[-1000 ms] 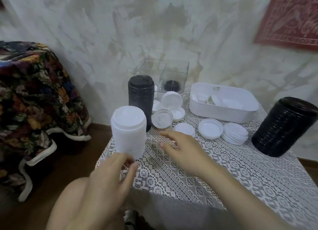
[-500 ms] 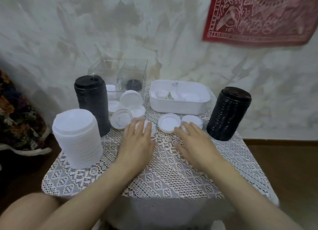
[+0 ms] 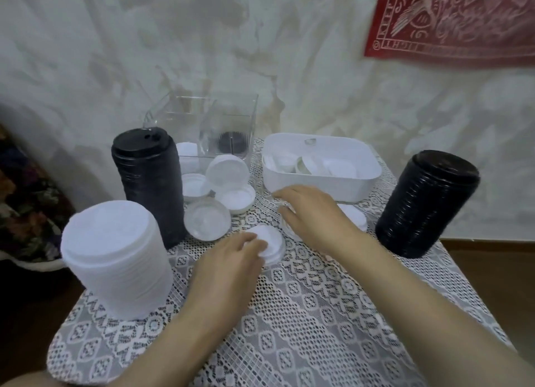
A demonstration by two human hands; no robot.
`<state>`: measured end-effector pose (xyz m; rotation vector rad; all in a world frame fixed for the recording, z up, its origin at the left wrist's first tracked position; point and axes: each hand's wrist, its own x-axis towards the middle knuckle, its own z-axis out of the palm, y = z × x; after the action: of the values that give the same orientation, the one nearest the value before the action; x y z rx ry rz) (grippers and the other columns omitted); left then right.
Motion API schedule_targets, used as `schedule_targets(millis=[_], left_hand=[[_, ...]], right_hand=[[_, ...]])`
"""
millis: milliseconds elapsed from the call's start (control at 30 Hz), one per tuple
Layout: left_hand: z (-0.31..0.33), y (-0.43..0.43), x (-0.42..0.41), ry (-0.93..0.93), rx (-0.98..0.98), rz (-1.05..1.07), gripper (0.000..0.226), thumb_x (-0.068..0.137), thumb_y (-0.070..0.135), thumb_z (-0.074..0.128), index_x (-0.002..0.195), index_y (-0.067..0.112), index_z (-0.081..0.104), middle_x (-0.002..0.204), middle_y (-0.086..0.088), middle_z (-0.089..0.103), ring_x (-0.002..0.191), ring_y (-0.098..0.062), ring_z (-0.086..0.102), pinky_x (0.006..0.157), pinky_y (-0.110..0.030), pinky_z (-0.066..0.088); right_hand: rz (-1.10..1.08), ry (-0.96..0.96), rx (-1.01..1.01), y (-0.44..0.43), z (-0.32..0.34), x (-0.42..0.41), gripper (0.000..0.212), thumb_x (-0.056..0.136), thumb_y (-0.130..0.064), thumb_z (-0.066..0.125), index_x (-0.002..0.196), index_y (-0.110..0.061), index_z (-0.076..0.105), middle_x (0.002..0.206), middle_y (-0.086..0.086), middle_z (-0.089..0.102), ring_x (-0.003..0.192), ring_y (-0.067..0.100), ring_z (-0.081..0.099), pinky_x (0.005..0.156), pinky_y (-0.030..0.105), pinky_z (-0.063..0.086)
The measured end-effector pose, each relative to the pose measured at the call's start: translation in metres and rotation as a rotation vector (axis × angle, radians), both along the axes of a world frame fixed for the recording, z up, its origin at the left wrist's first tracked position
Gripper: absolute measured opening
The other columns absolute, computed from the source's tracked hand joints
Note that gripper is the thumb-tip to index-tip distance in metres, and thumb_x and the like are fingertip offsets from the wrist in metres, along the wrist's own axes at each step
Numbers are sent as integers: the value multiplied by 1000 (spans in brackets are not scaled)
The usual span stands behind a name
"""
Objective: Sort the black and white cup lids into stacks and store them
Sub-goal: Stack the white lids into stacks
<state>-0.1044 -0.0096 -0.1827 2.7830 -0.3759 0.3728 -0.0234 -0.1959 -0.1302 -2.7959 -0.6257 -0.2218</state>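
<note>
— White lids on white lace. What are the hands doing now?
— Half a second ago both lay flat, side by side, at mid-table. Now the left hand (image 3: 231,259) has curled its fingertips over the near rim of a white lid (image 3: 275,242) lying mid-table. It looks like a pinch.
— And the other?
— The right hand (image 3: 312,216) has slid towards the back edge, up to the white tub (image 3: 347,187). Its fingers are bent down over another lid it mostly hides, and I cannot tell whether it grips or only rests.
— Meaning?
— Picking up has begun, I'd judge. The white stack (image 3: 115,259) at the near-left corner seems the likely home. The left black stack (image 3: 150,184) and right black stack (image 3: 425,204) stand at either edge. More loose lids (image 3: 236,197) wait towards the back, before the clear box (image 3: 202,120).
</note>
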Motion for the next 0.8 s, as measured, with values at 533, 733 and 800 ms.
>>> schedule_targets(millis=[533, 733, 800], left_hand=[[-5, 7, 2, 36, 72, 180, 59, 94, 61, 33, 141, 36, 58, 158, -8, 46, 144, -34, 45, 111, -54, 43], [-3, 8, 1, 64, -33, 117, 48, 100, 55, 50, 143, 34, 57, 149, 9, 55, 136, -18, 48, 109, -39, 45], [1, 7, 0, 70, -60, 102, 45, 101, 55, 49, 140, 36, 59, 141, 17, 58, 128, -12, 50, 104, -35, 46]], right_hand=[[135, 120, -175, 31, 9, 35, 26, 96, -25, 55, 114, -27, 75, 112, -1, 74, 104, 25, 66, 85, 38, 52], [81, -27, -14, 53, 29, 47, 30, 100, -18, 52, 125, -24, 66, 123, 1, 68, 107, 30, 64, 87, 43, 51], [39, -95, 0, 60, 28, 56, 32, 100, -15, 53, 131, -22, 55, 127, 4, 58, 98, 35, 61, 80, 44, 48]])
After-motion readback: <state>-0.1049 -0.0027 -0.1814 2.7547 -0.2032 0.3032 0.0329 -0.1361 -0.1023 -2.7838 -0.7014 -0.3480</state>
